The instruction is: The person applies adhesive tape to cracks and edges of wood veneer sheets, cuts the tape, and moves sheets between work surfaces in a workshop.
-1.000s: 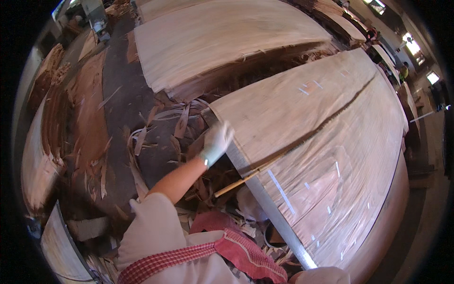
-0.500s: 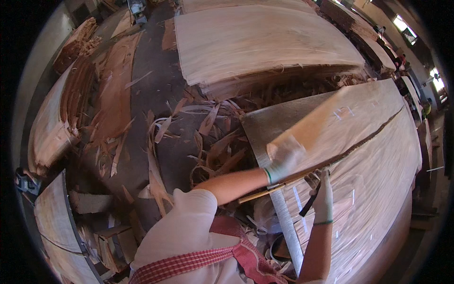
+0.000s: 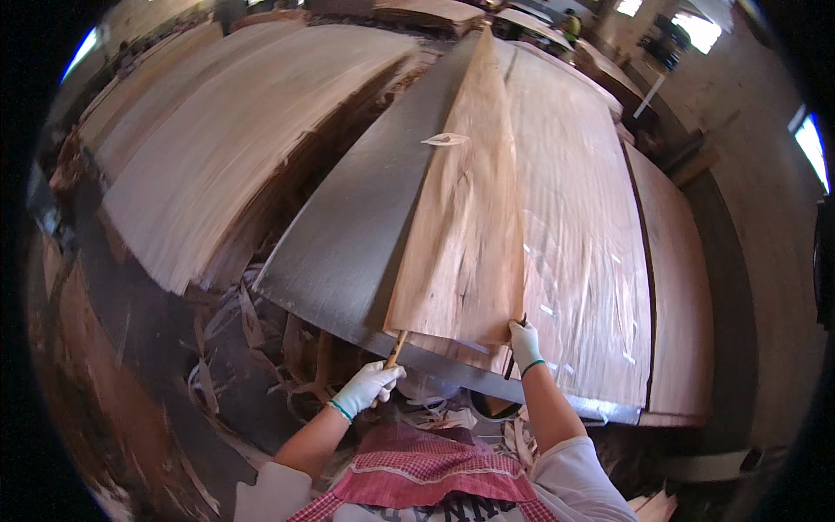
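Observation:
A long, tapering strip of wood veneer (image 3: 461,252) lies lengthwise over a dark metal table (image 3: 348,226) and a larger pale veneer sheet (image 3: 574,226). My left hand (image 3: 370,387) is closed round the end of a thin wooden stick (image 3: 397,348), whose far part is hidden under the strip. At the strip's near right corner, my right hand (image 3: 524,344) is closed round a narrow, dark knife-like tool (image 3: 509,364), mostly covered by the fingers. Both hands wear white gloves with green cuffs. A small veneer scrap (image 3: 446,139) rests on the strip.
To the left stands a tall stack of veneer sheets (image 3: 252,130), with torn veneer scraps (image 3: 248,322) on the floor beside it. Another veneer sheet (image 3: 678,287) lies along the right. Bits of white tape (image 3: 546,310) dot the pale sheet. A dark round container (image 3: 496,404) sits below the table edge.
My view has turned to the right. The veneer strip, blurred in my left hand before, now lies flat on the table. My left hand has moved onto the stick; the right still grips the tool.

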A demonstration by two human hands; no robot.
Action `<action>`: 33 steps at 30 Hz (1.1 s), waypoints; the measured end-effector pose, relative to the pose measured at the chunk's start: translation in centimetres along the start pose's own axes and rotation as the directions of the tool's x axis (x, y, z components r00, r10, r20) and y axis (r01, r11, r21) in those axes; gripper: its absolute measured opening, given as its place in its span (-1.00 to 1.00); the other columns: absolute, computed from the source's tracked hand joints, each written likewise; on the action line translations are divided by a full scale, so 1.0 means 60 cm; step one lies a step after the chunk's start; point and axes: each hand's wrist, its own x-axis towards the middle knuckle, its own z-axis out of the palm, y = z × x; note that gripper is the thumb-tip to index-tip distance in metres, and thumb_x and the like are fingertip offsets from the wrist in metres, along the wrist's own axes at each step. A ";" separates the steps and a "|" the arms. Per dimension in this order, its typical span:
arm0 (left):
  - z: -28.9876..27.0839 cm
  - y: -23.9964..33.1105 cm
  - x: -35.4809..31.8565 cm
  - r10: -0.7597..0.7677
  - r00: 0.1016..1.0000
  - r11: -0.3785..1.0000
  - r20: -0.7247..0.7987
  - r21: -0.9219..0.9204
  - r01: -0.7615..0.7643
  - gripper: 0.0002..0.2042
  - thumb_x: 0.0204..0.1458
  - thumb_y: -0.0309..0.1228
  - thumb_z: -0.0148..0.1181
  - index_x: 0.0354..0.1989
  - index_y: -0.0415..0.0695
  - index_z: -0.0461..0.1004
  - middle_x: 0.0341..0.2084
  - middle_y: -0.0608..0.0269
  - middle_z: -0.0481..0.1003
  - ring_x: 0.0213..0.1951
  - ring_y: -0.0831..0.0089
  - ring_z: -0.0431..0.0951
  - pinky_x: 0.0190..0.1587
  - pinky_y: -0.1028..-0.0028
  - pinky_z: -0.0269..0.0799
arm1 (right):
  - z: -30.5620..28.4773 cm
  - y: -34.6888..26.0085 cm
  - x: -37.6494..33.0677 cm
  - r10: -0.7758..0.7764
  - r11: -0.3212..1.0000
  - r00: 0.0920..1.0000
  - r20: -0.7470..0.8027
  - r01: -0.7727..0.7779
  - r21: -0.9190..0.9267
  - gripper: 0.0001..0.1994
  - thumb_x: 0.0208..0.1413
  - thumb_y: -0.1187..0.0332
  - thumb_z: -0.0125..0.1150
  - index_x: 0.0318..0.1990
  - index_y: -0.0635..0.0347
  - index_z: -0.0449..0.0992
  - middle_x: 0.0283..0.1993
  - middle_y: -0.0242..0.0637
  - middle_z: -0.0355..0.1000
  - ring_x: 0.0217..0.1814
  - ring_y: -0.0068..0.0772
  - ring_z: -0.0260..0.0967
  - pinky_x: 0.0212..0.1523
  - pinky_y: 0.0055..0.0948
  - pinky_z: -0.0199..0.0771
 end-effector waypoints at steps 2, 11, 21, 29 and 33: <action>0.009 0.003 0.010 0.088 0.996 0.993 -0.007 -0.075 -0.089 -0.79 0.21 -0.18 0.05 -0.26 -0.05 0.48 -0.67 0.54 0.28 -0.73 0.73 0.23 -0.75 0.63 0.02 | -0.005 0.014 -0.008 0.029 0.998 0.999 -0.027 -0.030 -0.057 -0.88 0.13 0.36 0.17 -0.33 0.22 0.51 -0.53 -0.40 0.41 -0.64 -0.52 0.29 -0.65 -0.46 0.27; -0.038 0.028 0.043 0.127 0.960 0.991 -0.248 0.065 -0.114 -0.84 0.13 -0.31 0.21 -0.38 -0.07 0.38 -0.68 0.46 0.32 -0.75 0.71 0.20 -0.73 0.61 0.15 | 0.016 0.036 -0.069 0.100 0.984 0.990 0.098 -0.084 -0.158 -0.86 0.13 0.32 0.19 -0.35 0.20 0.53 -0.58 -0.45 0.34 -0.66 -0.55 0.22 -0.68 -0.47 0.17; 0.142 0.014 0.052 0.610 0.741 0.588 -0.280 0.787 -0.187 -0.70 0.04 -0.26 0.25 -0.44 -0.27 0.38 -0.68 -0.05 0.43 -0.61 0.04 0.49 -0.55 0.17 0.35 | 0.027 -0.119 -0.101 -0.174 0.929 0.940 0.293 0.256 -0.269 -0.44 0.05 -0.06 0.25 -0.11 0.37 0.50 -0.22 0.08 0.52 -0.12 -0.09 0.52 -0.14 -0.27 0.46; 0.417 -0.097 0.077 0.554 0.800 0.693 -0.229 0.660 -0.291 -0.75 0.10 -0.33 0.14 -0.41 -0.32 0.43 -0.64 -0.06 0.47 -0.53 0.11 0.56 -0.47 0.22 0.38 | -0.036 -0.103 -0.180 -0.195 0.928 0.978 0.079 0.210 -0.307 -0.58 0.19 -0.02 0.03 -0.22 0.24 0.36 -0.27 0.12 0.48 -0.15 0.25 0.43 -0.17 -0.01 0.38; 0.560 -0.158 0.122 0.651 0.734 0.621 -0.195 0.692 -0.367 -0.78 0.09 -0.35 0.14 -0.31 -0.31 0.45 -0.59 -0.09 0.50 -0.49 0.08 0.58 -0.45 0.22 0.41 | -0.164 -0.081 -0.143 -0.181 0.973 0.982 -0.053 0.170 -0.159 -0.63 0.21 0.05 0.03 -0.23 0.26 0.36 -0.30 0.11 0.48 -0.21 0.22 0.44 -0.20 -0.06 0.39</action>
